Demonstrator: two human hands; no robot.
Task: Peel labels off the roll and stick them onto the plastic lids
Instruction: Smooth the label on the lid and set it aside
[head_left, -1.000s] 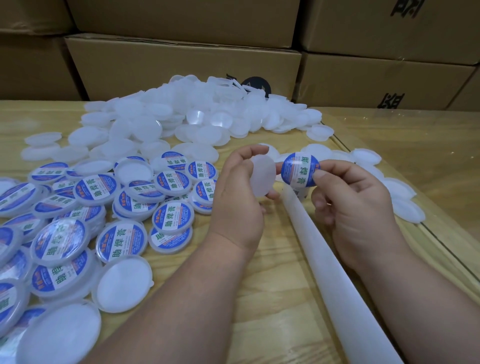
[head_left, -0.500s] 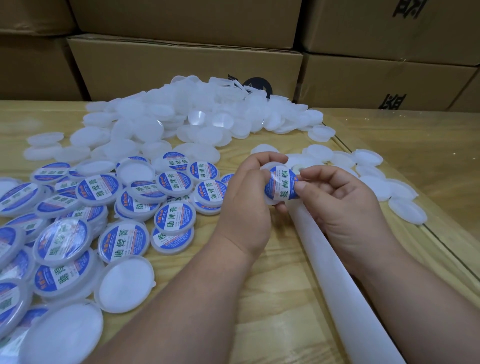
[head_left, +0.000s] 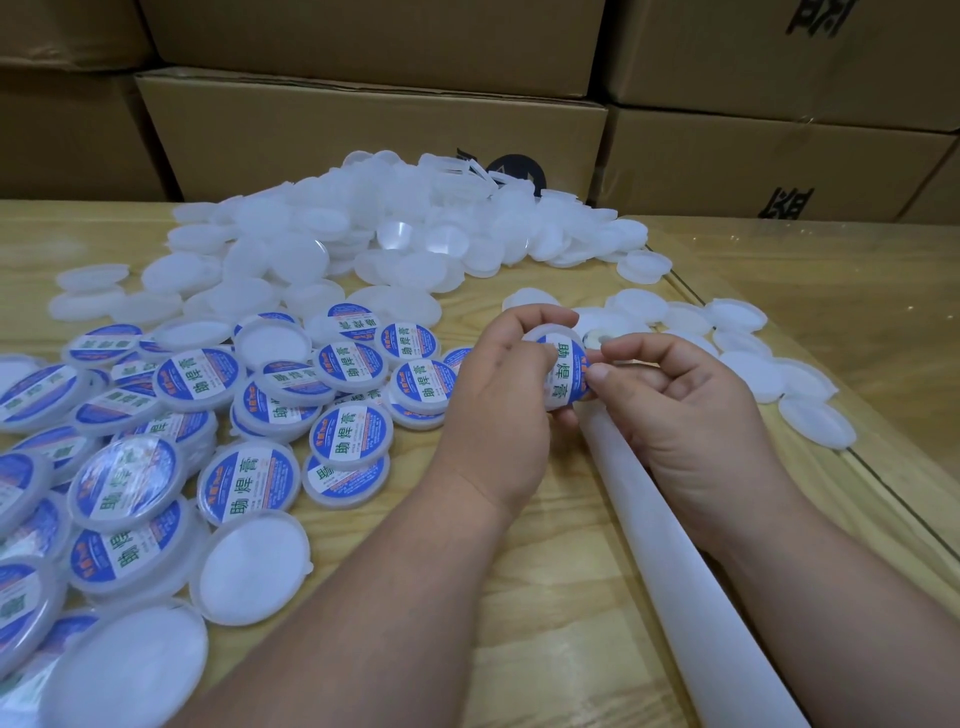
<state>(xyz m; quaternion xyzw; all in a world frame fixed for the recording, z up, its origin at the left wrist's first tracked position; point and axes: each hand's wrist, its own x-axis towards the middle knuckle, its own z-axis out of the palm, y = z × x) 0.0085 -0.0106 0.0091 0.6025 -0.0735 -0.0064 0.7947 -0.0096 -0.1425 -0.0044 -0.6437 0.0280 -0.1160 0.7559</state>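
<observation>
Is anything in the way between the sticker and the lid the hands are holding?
No, nothing visible is. The blue label already lies on the lid. The left hand grips the lid and the right hand pinches its edge, thumb on the label.

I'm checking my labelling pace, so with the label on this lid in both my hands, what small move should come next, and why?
Probably rub the right hand thumb across the blue label to smooth it flat. The left hand grips the lid, and the label looks placed but is only pinched at its edge.
</observation>
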